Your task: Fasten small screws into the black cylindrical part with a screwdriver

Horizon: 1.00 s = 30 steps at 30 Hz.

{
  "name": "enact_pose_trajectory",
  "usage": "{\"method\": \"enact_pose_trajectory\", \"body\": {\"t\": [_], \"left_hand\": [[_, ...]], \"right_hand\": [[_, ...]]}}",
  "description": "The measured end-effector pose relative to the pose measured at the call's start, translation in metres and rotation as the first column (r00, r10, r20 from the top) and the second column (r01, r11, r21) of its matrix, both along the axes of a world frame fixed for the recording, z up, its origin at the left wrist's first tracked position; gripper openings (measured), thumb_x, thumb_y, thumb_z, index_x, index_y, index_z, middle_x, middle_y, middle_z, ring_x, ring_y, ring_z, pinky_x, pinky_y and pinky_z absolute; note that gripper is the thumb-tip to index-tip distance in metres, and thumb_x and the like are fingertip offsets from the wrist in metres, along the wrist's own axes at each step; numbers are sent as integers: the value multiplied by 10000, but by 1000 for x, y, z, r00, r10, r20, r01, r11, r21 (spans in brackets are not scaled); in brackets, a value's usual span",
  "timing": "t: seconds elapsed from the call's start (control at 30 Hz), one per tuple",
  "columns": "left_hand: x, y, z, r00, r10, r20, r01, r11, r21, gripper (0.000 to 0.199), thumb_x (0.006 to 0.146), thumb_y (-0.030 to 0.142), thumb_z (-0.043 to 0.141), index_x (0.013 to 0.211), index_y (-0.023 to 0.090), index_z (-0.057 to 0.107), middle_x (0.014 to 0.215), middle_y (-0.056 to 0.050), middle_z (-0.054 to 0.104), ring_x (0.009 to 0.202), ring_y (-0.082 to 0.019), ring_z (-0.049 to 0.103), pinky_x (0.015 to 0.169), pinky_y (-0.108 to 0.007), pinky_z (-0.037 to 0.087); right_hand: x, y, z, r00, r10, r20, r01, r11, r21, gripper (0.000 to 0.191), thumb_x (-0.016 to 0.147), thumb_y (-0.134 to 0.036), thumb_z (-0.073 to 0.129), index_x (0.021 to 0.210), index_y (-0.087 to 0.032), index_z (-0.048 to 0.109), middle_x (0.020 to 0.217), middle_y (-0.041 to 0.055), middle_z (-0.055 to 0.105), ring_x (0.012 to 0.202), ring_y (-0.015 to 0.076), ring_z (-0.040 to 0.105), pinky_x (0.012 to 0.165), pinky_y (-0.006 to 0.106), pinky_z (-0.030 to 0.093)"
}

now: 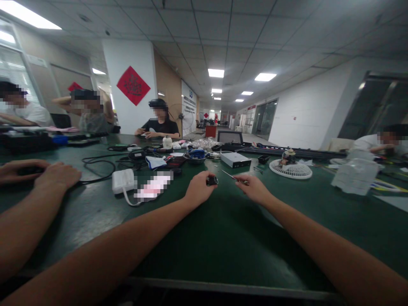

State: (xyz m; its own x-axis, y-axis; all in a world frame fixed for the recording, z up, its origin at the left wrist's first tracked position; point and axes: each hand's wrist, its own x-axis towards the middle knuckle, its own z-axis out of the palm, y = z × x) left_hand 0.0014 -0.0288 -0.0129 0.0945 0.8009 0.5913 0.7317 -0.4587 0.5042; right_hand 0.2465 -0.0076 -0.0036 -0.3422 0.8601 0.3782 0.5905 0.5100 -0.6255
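My left hand [198, 189] is closed around a small black cylindrical part [212, 181], whose round end faces right. Most of that part is hidden by the fingers. A short gap to the right, my right hand [255, 188] pinches a thin pointed metal tool [228, 174]. Its tip points left and up towards the black part without touching it. Whether the tool is a screwdriver or tweezers I cannot make out. Both hands are held over the green tabletop [216, 242].
A co-worker's hands [57, 176] hold a dark object at the left. Beyond my left hand lie a white adapter [123, 181], black cables [98, 163] and a blue item in a bowl [196, 155]. A silver box [236, 160], white fan grille [290, 170] and clear plastic packaging [355, 174] stand rightward.
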Motion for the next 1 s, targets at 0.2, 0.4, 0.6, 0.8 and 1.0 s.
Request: {"method": "enact_pose_trajectory", "body": {"t": [0.2, 0.4, 0.6, 0.8, 1.0], "left_hand": [[-2, 3, -3, 1000, 14, 19, -14, 1000, 3, 327, 740, 216, 792, 1051, 236, 694, 1064, -60, 726, 949, -248, 690, 849, -378, 543], [3, -1, -1, 996, -90, 13, 90, 996, -16, 309, 727, 216, 801, 1020, 240, 708, 1033, -37, 727, 938, -225, 689, 861, -350, 548], [3, -4, 2, 988, -155, -23, 155, 988, -2, 315, 733, 207, 792, 1036, 245, 714, 1042, -30, 727, 962, -222, 680, 878, -349, 541], [1, -2, 1, 996, -92, 0, 92, 995, 36, 321, 725, 222, 805, 1030, 247, 709, 1023, -21, 723, 955, -221, 675, 870, -344, 535], [3, -4, 2, 993, -112, -35, 113, 993, 29, 294, 734, 222, 796, 1015, 238, 708, 1015, -24, 721, 948, -217, 673, 852, -324, 530]], "right_hand": [[1, -7, 5, 994, 49, 100, -54, 998, 45, 345, 907, -368, 609, 1203, -261, 749, 965, 61, 781, 855, 242, 691, 806, 379, 503], [-3, -13, 9, 993, 121, 6, -122, 989, 79, 310, 907, -335, 617, 1166, -222, 743, 1013, 79, 772, 915, 246, 710, 857, 399, 534], [-3, -15, 13, 990, -2, -139, 14, 996, 92, 239, 834, -350, 699, 985, -166, 723, 899, 84, 762, 819, 220, 716, 778, 342, 549], [-4, -19, 20, 998, -17, -55, 22, 995, 97, 239, 856, -382, 681, 946, -181, 772, 854, 69, 774, 779, 220, 712, 738, 321, 524], [-2, -11, 13, 994, 38, -105, -32, 998, 55, 355, 903, -461, 600, 1006, -155, 748, 843, 67, 759, 735, 207, 682, 682, 313, 500]]}}
